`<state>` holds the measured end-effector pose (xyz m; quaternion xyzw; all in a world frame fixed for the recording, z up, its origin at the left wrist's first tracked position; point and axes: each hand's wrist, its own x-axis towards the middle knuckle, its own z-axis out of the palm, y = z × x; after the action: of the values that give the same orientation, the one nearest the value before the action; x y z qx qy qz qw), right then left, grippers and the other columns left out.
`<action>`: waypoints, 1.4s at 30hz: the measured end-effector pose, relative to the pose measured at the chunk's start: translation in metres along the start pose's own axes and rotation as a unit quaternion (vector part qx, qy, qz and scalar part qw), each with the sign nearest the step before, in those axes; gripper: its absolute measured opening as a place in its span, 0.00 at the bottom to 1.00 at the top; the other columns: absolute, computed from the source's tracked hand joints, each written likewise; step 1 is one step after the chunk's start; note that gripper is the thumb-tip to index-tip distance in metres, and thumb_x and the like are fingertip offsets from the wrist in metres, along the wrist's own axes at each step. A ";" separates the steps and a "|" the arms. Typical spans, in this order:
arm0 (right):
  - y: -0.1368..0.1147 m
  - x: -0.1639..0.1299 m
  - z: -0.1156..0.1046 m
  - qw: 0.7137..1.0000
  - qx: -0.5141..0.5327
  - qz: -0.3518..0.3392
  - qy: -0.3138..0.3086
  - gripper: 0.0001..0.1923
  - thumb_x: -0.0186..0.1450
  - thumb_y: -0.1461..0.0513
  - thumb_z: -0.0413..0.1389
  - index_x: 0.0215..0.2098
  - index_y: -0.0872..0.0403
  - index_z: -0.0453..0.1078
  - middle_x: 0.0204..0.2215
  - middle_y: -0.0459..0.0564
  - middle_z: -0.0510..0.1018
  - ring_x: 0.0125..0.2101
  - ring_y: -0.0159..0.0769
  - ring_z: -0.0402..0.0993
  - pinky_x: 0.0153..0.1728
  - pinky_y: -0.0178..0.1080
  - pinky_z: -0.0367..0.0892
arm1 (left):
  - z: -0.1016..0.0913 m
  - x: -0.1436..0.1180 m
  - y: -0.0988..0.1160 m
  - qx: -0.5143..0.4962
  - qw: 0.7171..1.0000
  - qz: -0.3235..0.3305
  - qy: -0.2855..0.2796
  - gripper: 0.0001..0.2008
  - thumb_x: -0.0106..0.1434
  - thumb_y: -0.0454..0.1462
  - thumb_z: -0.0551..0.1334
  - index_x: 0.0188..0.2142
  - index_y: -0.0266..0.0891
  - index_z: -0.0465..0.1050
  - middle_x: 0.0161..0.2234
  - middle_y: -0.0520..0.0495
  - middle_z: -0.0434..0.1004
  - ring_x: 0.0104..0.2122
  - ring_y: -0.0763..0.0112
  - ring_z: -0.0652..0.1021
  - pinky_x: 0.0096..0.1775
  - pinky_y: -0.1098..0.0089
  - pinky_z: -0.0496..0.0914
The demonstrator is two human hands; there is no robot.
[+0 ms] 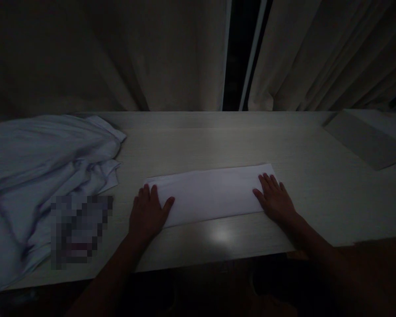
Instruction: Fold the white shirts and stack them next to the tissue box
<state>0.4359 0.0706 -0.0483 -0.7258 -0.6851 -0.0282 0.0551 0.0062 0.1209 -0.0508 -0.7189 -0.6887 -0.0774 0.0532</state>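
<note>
The left hand [148, 211] lies flat, fingers spread, on the near left end of a folded white cloth [211, 193] on the counter [317, 193], and the right hand [274, 198] presses flat on its right end, grasping nothing. Left of the cloth lies a heap of crumpled white fabric [42, 163]; beyond it hang closed curtains [152, 53].

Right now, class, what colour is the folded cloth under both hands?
White, plain, no pattern: the folded cloth, seen in the head view.
</note>
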 end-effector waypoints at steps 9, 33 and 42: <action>0.002 0.002 -0.009 0.999 -0.021 0.021 -0.028 0.36 0.71 0.44 0.32 0.69 0.55 0.48 0.68 0.56 0.49 0.67 0.53 0.42 0.63 0.63 0.40 | -0.006 -0.003 0.014 0.028 1.000 -0.004 -0.012 0.46 0.63 0.61 0.41 0.64 0.22 0.52 0.66 0.24 0.51 0.65 0.43 0.54 0.62 0.48 0.50; -0.145 0.004 -0.020 0.962 0.090 -0.257 -0.013 0.32 0.72 0.46 0.40 0.70 0.49 0.47 0.68 0.47 0.50 0.68 0.45 0.39 0.66 0.54 0.43 | -0.008 0.012 0.076 -0.026 0.993 0.105 -0.040 0.43 0.64 0.60 0.43 0.66 0.29 0.53 0.67 0.34 0.51 0.67 0.52 0.52 0.65 0.53 0.49; -0.089 0.035 -0.018 0.978 0.075 -0.192 -0.042 0.31 0.71 0.43 0.36 0.69 0.42 0.47 0.69 0.43 0.48 0.68 0.44 0.41 0.65 0.54 0.44 | -0.002 0.014 0.065 -0.030 0.997 0.060 -0.044 0.47 0.62 0.62 0.42 0.67 0.26 0.49 0.69 0.31 0.44 0.68 0.47 0.47 0.64 0.52 0.49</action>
<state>0.3495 0.1083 -0.0227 -0.5755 -0.8133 0.0434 0.0745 0.0716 0.1312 -0.0441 -0.7627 -0.6436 -0.0630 0.0053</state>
